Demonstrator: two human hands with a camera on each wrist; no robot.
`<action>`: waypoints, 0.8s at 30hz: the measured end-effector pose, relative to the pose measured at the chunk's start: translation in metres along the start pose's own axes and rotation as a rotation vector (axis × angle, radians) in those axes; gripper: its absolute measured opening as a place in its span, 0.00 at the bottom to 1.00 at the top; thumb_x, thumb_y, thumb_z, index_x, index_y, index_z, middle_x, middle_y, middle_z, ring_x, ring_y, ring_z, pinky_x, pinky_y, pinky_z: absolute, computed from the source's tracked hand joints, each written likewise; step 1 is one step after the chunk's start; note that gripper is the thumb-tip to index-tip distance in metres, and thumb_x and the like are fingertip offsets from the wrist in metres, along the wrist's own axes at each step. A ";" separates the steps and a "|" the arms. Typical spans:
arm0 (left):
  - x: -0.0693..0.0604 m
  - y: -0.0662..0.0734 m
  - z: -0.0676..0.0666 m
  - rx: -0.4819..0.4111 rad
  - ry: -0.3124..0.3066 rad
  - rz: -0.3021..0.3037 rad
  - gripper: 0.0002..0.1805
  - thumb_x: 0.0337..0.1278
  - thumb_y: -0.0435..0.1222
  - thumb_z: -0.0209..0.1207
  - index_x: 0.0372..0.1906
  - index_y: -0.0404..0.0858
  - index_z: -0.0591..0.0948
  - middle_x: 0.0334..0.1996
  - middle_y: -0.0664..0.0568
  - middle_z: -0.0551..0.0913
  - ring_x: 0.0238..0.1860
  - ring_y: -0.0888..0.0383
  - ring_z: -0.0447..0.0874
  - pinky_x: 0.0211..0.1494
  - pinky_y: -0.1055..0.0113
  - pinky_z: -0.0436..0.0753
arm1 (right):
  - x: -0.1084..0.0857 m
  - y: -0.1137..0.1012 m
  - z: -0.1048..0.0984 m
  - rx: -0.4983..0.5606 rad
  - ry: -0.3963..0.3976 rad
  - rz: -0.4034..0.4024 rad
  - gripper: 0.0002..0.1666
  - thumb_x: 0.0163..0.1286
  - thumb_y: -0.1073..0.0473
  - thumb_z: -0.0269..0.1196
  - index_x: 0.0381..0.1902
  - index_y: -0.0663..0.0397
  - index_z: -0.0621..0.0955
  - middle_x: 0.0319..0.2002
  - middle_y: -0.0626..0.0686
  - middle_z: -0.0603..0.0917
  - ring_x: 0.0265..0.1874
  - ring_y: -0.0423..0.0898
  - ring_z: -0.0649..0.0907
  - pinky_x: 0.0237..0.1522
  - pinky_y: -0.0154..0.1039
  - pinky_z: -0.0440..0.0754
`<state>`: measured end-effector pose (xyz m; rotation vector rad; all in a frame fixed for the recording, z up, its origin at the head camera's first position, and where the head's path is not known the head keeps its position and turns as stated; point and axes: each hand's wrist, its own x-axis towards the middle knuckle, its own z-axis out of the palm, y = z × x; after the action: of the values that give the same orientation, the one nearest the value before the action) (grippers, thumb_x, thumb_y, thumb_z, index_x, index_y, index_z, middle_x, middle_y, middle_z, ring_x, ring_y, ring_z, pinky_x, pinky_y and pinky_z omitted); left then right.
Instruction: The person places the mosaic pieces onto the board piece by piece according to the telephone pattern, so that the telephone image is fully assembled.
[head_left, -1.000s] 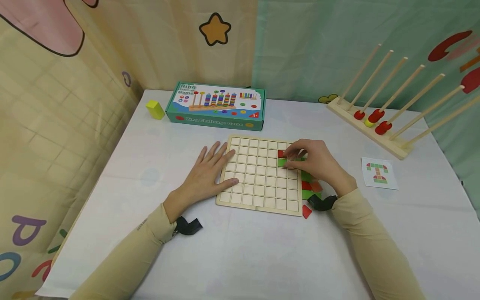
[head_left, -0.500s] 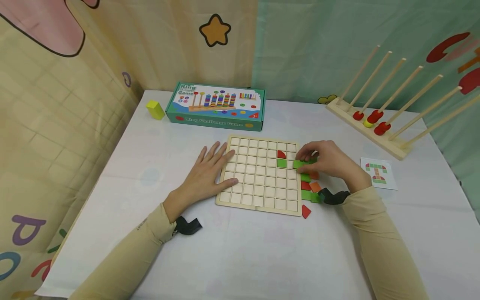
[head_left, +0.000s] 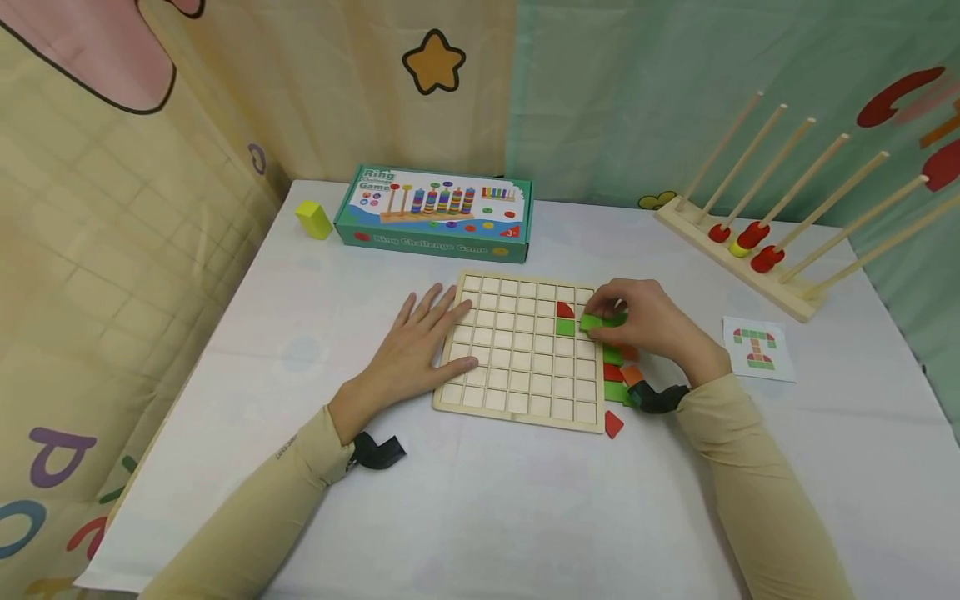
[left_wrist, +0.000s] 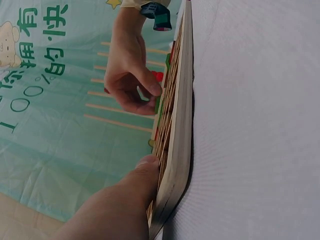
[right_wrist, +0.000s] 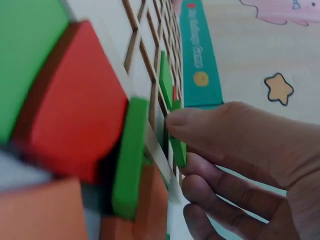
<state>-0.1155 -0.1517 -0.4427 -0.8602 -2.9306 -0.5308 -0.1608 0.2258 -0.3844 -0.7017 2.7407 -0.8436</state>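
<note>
A wooden grid board [head_left: 517,358] lies flat on the white table. My left hand [head_left: 408,358] rests on its left edge with the fingers spread; the left wrist view shows the thumb [left_wrist: 142,180] on the rim. Over the board's right side, my right hand [head_left: 637,321] pinches a green square tile [head_left: 589,322] between thumb and fingers, tilted in the right wrist view. Just left of it, a red quarter-round tile [head_left: 565,310] and a green tile [head_left: 566,327] sit in cells of one column. Loose red tiles [head_left: 613,372], green tiles [head_left: 615,392] and orange tiles lie along the right edge, partly hidden by my hand.
A printed pattern card [head_left: 759,348] lies right of the right hand. Behind stand a green game box [head_left: 435,215], a yellow-green block [head_left: 312,220] and a wooden peg rack [head_left: 742,258] with a few rings. A loose red tile [head_left: 613,424] lies near the board's lower right corner.
My right hand moved off the placed green tile to the right, took another green tile at the board's edge, and has carried it slightly left over the board. The left hand stays put.
</note>
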 end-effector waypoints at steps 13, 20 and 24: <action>0.001 0.002 -0.001 0.002 -0.008 -0.009 0.50 0.68 0.66 0.56 0.85 0.45 0.59 0.86 0.44 0.51 0.87 0.42 0.42 0.87 0.39 0.40 | 0.042 -0.018 0.010 -0.007 0.016 -0.041 0.13 0.64 0.60 0.78 0.45 0.56 0.89 0.40 0.54 0.88 0.41 0.51 0.84 0.49 0.48 0.84; 0.001 0.001 -0.001 -0.005 -0.008 -0.006 0.50 0.68 0.68 0.55 0.85 0.45 0.58 0.86 0.44 0.50 0.87 0.43 0.41 0.87 0.39 0.40 | 0.051 -0.025 0.017 0.008 0.002 -0.051 0.14 0.64 0.61 0.78 0.46 0.57 0.89 0.41 0.54 0.88 0.41 0.50 0.85 0.49 0.48 0.84; 0.001 0.000 0.000 0.001 -0.012 -0.007 0.50 0.68 0.67 0.55 0.85 0.46 0.58 0.86 0.45 0.50 0.87 0.44 0.40 0.87 0.40 0.40 | 0.052 -0.029 0.021 0.015 0.001 -0.043 0.15 0.64 0.61 0.78 0.48 0.57 0.90 0.42 0.54 0.88 0.41 0.50 0.85 0.48 0.47 0.84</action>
<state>-0.1161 -0.1511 -0.4424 -0.8564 -2.9453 -0.5268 -0.1887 0.1690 -0.3877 -0.7597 2.7266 -0.8725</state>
